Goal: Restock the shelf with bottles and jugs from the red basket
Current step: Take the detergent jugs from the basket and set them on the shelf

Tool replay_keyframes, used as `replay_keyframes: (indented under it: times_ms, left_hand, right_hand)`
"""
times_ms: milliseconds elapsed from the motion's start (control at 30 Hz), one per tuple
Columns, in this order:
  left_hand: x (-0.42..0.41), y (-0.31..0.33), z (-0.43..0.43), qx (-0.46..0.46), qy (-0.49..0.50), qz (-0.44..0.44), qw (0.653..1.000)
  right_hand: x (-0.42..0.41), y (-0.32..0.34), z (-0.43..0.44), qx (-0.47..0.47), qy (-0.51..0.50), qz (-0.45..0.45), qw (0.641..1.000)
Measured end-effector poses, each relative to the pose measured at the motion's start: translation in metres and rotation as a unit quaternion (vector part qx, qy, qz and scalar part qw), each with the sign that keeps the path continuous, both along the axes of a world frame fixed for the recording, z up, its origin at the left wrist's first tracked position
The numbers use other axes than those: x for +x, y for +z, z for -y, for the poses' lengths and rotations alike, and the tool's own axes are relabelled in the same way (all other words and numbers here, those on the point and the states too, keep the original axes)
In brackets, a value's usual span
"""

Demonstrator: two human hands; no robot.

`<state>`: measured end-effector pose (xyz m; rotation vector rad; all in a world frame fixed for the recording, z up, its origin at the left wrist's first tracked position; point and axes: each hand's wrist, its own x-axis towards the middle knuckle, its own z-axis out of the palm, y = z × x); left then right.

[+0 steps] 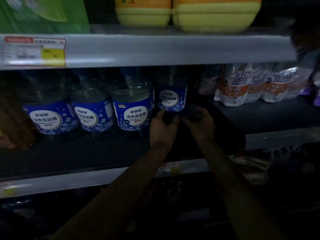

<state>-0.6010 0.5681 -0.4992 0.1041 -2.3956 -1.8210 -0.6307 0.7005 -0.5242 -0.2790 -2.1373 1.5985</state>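
Three clear jugs with blue labels (pixel 130 115) stand in a row on the dark middle shelf (pixel 86 153). Further back sits another blue-labelled jug (pixel 171 97), to the right of the row. My left hand (pixel 162 129) reaches to its base, thumb and fingers curled around the dim lower part. My right hand (pixel 200 122) is beside it on the right, fingers bent toward the same base. Whether either hand truly grips the jug is hard to tell in the dark. The red basket is not in view.
White and orange refill pouches (pixel 240 84) lie on the same shelf at the right. Yellow tubs (pixel 216 16) and green packs (pixel 43 13) sit on the shelf above. A grey shelf edge with a price tag (pixel 34 51) overhangs the jugs. Lower shelves are dark.
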Motion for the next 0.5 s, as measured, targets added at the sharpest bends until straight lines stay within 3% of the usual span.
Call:
replay_keyframes:
  times_ms: [267, 500]
  left_hand:
    - [0.063, 0.037, 0.034, -0.255, -0.101, -0.031, 0.961]
    - [0.123, 0.060, 0.086, -0.456, -0.118, -0.091, 0.878]
  right_hand:
    - [0.064, 0.042, -0.005, 0.157, 0.012, 0.010, 0.987]
    - [0.137, 0.071, 0.015, 0.333, 0.029, 0.033, 0.942]
